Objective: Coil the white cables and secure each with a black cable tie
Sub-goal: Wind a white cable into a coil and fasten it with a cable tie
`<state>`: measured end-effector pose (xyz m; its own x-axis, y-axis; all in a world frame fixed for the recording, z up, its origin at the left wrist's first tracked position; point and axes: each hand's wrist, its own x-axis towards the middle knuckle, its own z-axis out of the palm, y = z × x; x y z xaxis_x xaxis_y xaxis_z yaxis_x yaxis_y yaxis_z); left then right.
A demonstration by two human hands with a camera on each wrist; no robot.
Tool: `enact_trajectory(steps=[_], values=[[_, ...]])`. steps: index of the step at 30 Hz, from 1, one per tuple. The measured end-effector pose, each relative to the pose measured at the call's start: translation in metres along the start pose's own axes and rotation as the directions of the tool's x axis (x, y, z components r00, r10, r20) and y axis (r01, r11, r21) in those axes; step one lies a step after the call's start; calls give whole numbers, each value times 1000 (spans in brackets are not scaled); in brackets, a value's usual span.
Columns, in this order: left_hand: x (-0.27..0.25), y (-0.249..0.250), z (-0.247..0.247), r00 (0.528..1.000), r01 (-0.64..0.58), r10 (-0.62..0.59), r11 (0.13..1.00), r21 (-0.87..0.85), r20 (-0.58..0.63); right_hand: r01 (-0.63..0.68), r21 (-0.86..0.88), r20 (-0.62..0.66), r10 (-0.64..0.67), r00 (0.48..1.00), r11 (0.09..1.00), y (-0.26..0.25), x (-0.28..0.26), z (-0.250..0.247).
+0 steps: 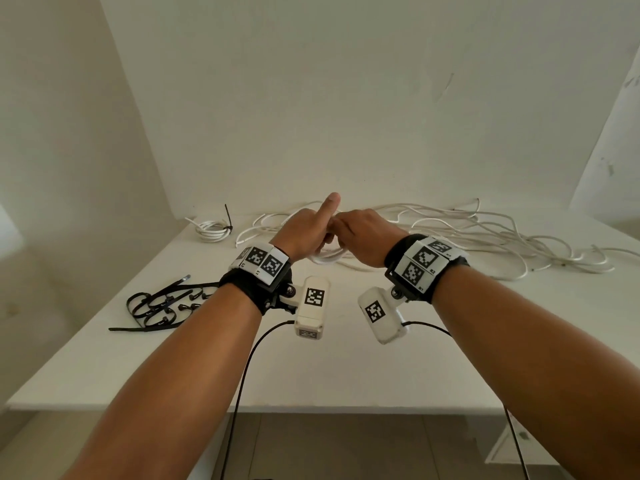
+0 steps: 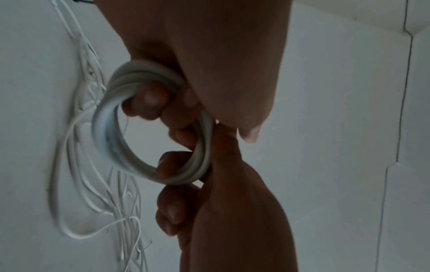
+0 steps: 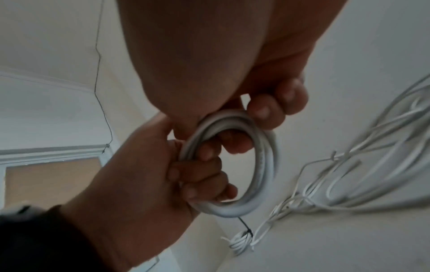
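Observation:
Both hands meet above the middle of the table and hold one small coil of white cable [image 1: 325, 257]. My left hand [image 1: 311, 230] grips the coil's near side, its lower fingers [image 3: 197, 165] curled through the ring while the index finger points straight up. My right hand [image 1: 360, 230] grips the coil [image 3: 265, 165] from the other side, fingers [image 2: 172, 165] hooked through it. No tie is visible on this coil [image 2: 104, 128]. A pile of black cable ties [image 1: 162, 303] lies on the table to the left.
A small white coil with a black tie around it [image 1: 213, 228] lies at the back left, also seen in the right wrist view [image 3: 242, 241]. Loose white cables [image 1: 485, 233] sprawl over the back right of the white table [image 1: 346, 375]. Walls close the back and left.

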<state>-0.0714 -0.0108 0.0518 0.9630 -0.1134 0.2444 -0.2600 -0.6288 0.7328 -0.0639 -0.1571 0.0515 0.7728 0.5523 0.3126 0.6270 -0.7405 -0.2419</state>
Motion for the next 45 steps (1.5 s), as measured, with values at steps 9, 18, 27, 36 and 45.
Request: enact_trajectory(steps=[9, 18, 27, 36, 45], values=[[-18, -55, -45, 973, -78, 11, 956, -281, -230, -313, 666, 201, 242, 949, 677, -45, 45, 32], [-46, -116, -110, 928, 9, -86, 978, -207, -362, -390, 795, 335, 199, 921, 465, -99, 100, 87], [-88, -197, -168, 816, 199, -357, 911, -360, -454, -254, 152, 393, 177, 902, 955, -124, 151, 142], [-93, -221, -187, 781, 228, -416, 884, -409, -466, -121, 23, 416, 100, 904, 992, -142, 189, 186], [-92, -233, -186, 769, 223, -443, 862, -455, -461, -103, 0, 425, 93, 900, 995, -137, 196, 192]])
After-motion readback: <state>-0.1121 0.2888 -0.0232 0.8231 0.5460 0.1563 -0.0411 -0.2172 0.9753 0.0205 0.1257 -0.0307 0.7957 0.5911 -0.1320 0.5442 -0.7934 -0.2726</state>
